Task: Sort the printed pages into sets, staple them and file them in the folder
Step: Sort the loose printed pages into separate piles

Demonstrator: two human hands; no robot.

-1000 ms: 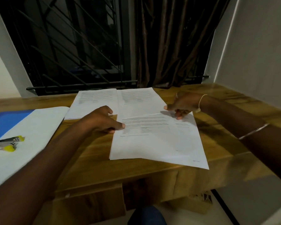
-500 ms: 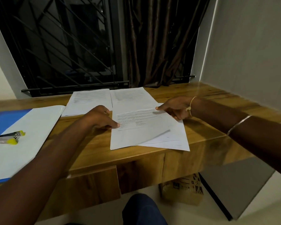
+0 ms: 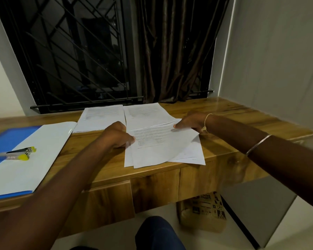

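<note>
Sorting underway, approx. early: our left hand point(image 3: 116, 135), fingers point(image 3: 128, 139) curled, pinches the top white printed sheet point(image 3: 161, 148) at its left edge; right hand point(image 3: 192, 121) pinches its far corner. Two white page piles point(image 3: 101, 118) lie at 12 o'clock on the wooden worktop point(image 3: 242, 120). Yellow-grey stapler point(image 3: 14, 154) sits on the blue folder point(image 3: 9, 139) at 9 o'clock; stapling & filing left.

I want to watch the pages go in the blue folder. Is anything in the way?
Yes, one thing: the yellow stapler lies on the open folder, where pages would likely go. Between the folder and the top page, pinched by the left hand and right hand, only bare desk shows.
</note>
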